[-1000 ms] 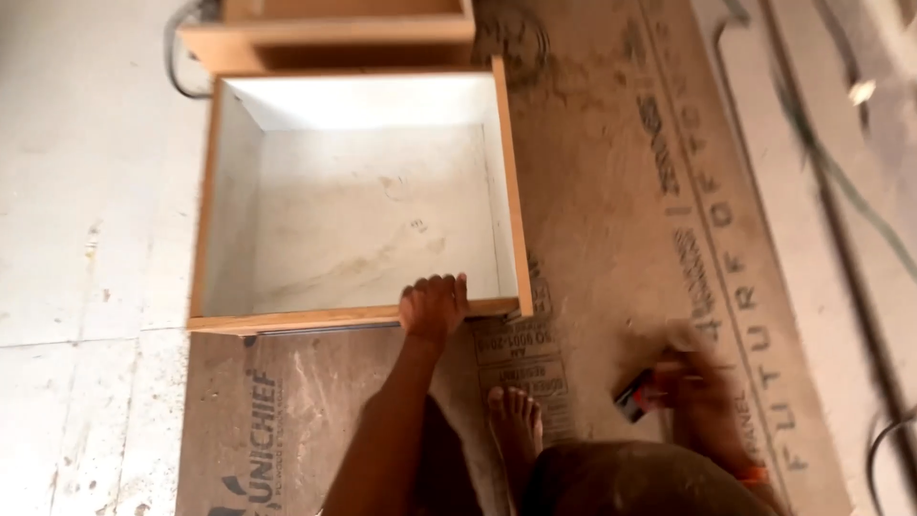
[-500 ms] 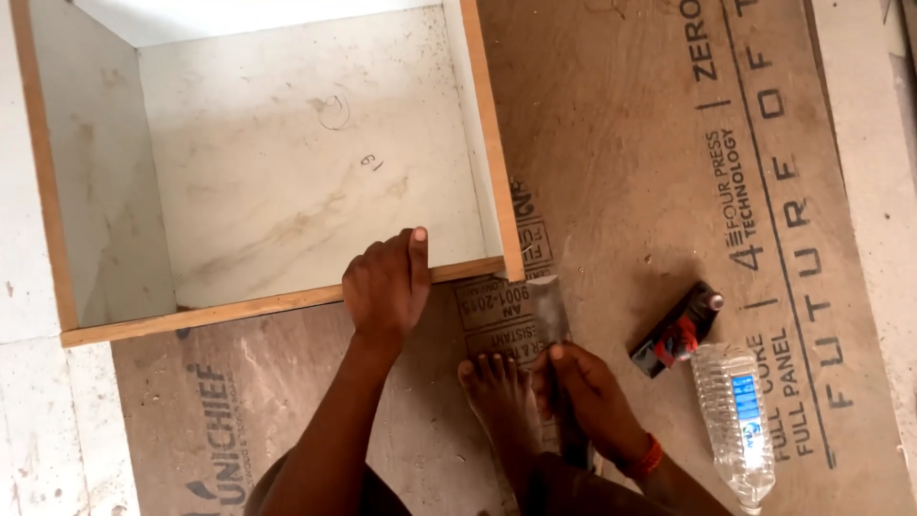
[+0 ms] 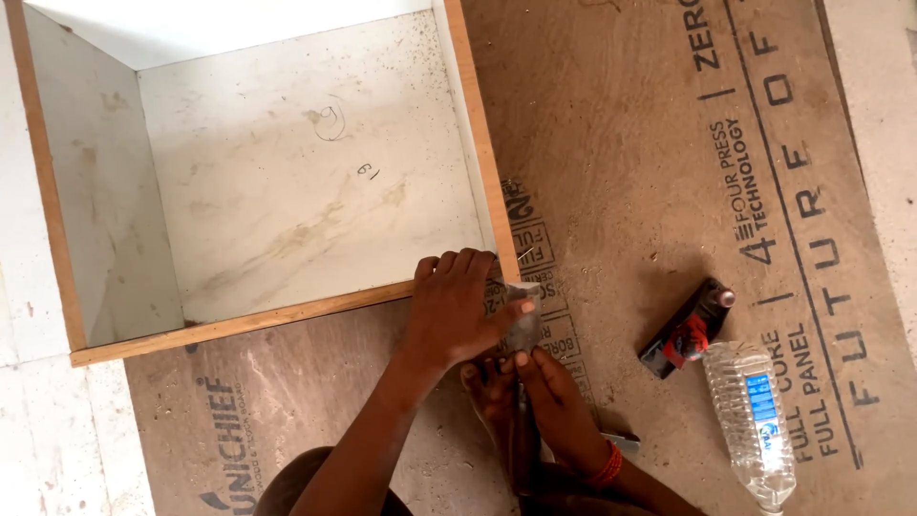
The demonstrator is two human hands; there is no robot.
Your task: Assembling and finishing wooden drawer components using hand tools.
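Note:
An open wooden box with a white, stained inside lies on a brown plywood sheet. My left hand rests at the box's near right corner, its thumb pinching the top of a small clear plastic packet. Just below, my right hand, with a red band at the wrist, grips the packet's lower end with its fingertips. The packet's contents cannot be made out. My bare foot sits between the two arms.
A black and red hand tool lies to the right of my hands, with a clear plastic water bottle on its side beside it. A small metal piece shows near my right wrist. Pale floor tiles border the sheet.
The view has closed in on the box corner. My right hand left the spot by the black and red tool and rose to the packet, and my left thumb now pinches it too.

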